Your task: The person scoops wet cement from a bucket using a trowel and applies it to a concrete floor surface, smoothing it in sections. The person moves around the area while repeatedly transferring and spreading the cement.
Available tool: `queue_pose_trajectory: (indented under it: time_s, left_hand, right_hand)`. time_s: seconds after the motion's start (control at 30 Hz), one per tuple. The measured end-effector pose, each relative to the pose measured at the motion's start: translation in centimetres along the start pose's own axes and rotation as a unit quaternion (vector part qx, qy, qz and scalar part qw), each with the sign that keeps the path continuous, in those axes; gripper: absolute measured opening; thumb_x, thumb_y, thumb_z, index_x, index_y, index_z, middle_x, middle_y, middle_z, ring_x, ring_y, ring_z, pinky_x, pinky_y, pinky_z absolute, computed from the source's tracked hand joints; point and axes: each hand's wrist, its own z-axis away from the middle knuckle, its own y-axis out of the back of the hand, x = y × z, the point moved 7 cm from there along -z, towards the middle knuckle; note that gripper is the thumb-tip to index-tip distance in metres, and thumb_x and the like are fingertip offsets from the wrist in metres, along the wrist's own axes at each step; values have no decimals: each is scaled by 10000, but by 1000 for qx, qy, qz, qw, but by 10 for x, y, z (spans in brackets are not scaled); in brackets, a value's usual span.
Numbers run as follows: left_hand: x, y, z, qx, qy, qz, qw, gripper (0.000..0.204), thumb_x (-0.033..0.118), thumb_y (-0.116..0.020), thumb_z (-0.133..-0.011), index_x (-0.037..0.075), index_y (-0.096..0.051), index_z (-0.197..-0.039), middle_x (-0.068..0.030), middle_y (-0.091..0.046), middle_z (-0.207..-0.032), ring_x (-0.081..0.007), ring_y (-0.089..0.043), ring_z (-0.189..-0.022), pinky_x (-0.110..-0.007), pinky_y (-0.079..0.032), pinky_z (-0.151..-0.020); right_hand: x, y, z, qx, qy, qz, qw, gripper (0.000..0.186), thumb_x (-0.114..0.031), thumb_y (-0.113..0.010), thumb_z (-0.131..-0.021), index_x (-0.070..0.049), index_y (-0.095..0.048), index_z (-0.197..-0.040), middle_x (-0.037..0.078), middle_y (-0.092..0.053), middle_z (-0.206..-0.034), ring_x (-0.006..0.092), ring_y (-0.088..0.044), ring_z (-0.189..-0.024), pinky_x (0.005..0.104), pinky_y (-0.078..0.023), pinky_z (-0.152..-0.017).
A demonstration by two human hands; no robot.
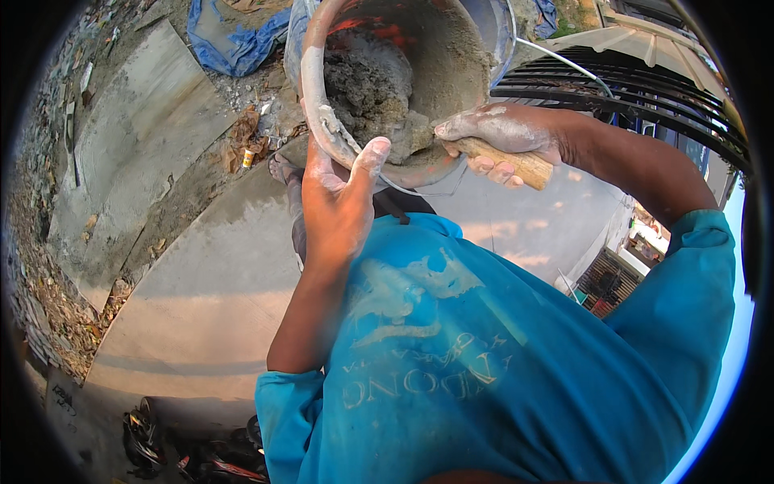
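Note:
A bucket [316,89], its inside smeared with grey mortar and showing orange patches, is tilted with its mouth toward me. Wet mortar [363,85] lies heaped along its left inner side. My left hand [343,202] is closed on the near left rim, the thumb up beside the edge and the fingers partly hidden behind the wall. My right hand [508,137], dusted with cement, wraps round the wooden handle of a trowel [528,168]. The trowel's blade, inside the near right of the bucket, is coated with mortar and partly hidden. A thin wire bail [451,189] hangs below the rim.
Behind the bucket shows a clear plastic container [504,32] with a white handle [564,63]. A blue tarp [234,48] lies far left, near a concrete slab [129,121] and debris. Black metal bars [645,101] stand at right; motorcycles [218,464] are at the lower left.

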Motion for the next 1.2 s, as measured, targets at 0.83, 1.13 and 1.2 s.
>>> queue_pose_trajectory:
  time_s: [0.83,1.13,1.2]
  left_hand:
    - [29,4,-16,0,-79,-20,997,612,61,-626,-922,-84,-288,-1412,-210,-494,-1245,-271,-624,-1054,-413,-599,-849]
    - [32,0,-31,-5,-79,-98,992,532,106,-688,-893,-42,-420,-1329,-79,-584,-935,-119,-610,-755,-231,-525,-593]
    - [41,9,-30,-17,-54,-97,994,551,113,-699,-883,-43,-423,-1334,-85,-590,-947,-115,-608,-754,-229,-519,-585]
  right_hand:
    - [-70,-16,79,321,239,736,546,359,-308,-583,-961,-130,-582,-1272,143,-697,-960,326,-689,-920,441,-559,-791]
    - [-125,-29,37,377,277,835,288,214,-172,-704,-805,-81,-693,-998,93,-708,-854,210,-711,-835,337,-552,-703]
    - [-95,-40,24,325,209,878,284,320,-216,-745,-778,-137,-645,-1072,57,-675,-866,172,-695,-824,284,-532,-687]
